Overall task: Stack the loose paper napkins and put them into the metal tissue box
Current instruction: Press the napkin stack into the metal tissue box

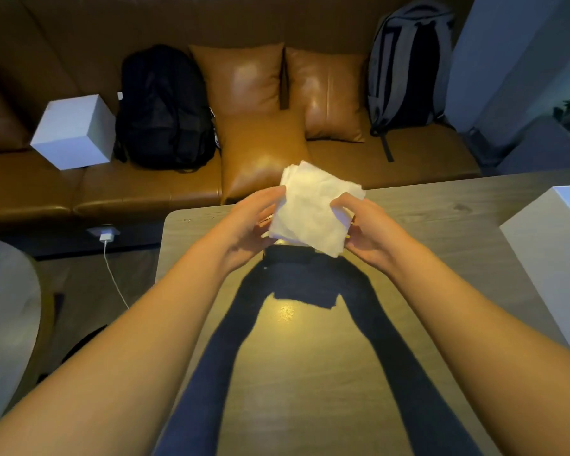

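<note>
The stack of paper napkins (313, 209) is gathered, though its edges look uneven. It is held above the worktop (441, 232), fingers of the left hand (254, 222) and right hand (362, 228) clamped on its sides. The metal tissue box cannot be made out, so loading apparently remains.

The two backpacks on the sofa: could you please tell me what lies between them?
In the head view, tan leather cushions lie between the black backpack and the grey backpack, on the brown sofa.
</note>
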